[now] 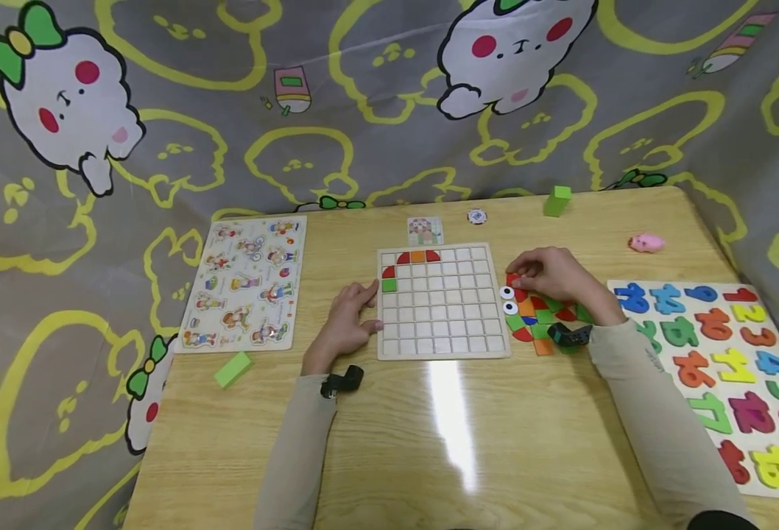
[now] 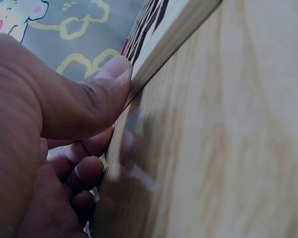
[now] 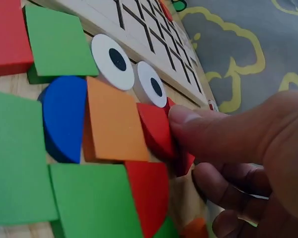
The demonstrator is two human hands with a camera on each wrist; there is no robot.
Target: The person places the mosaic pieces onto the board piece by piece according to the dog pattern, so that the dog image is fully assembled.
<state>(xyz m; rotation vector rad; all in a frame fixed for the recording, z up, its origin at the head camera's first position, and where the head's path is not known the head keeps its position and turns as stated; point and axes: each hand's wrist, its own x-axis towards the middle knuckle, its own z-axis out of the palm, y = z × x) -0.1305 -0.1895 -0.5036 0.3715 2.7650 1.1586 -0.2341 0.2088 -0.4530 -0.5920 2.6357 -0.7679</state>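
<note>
Hanging cloth [image 1: 389,96]: we see grey fabric with yellow outlines and white cartoon characters, behind and beside the table.
Table [image 1: 389,442]: pale wood, with a patch of glare near us.
Number board [image 1: 721,344]: colourful numerals, at the far right.
Grid board [image 1: 442,316]: at the centre; red, orange and green pieces sit in its upper-left cells.
Picture board [image 1: 244,261]: small printed figures, at left.
Left hand [image 1: 346,320]: grasping nothing, thumb and a fingertip touching the grid board's left edge.
Right hand [image 1: 551,272]: pinching a red piece [image 1: 512,279], just right of the grid board.
Loose pieces [image 1: 545,316]: clustered beneath and near that hand, two white eyes [image 1: 509,300] among them.
Card [image 1: 425,231]: just beyond the grid board.
Pink pig [image 1: 646,243]: beyond the number board.
Round chip [image 1: 477,216]: near the card.
</note>
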